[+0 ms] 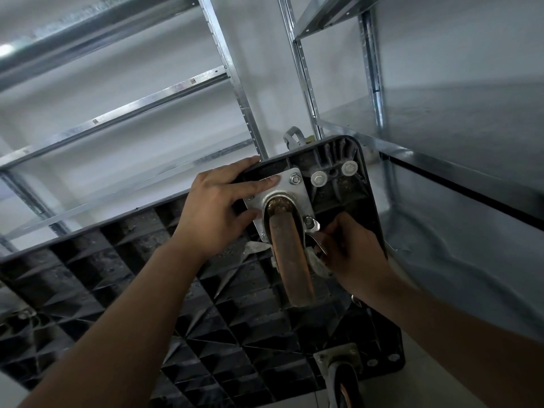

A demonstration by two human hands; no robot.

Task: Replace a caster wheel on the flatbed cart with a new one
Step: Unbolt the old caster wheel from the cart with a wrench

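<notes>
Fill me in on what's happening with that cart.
The flatbed cart is tipped up against metal shelving, underside toward the person. Their left hand lies flat on the mounting plate of a worn brown caster wheel, steadying it. The right hand works with curled fingers at the plate's lower right nut, apparently holding a small metal tool. The caster is still bolted on.

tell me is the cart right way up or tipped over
Tipped over: the cart shows its ribbed black underside, with the wheel and its bolted plate facing the camera.
</notes>
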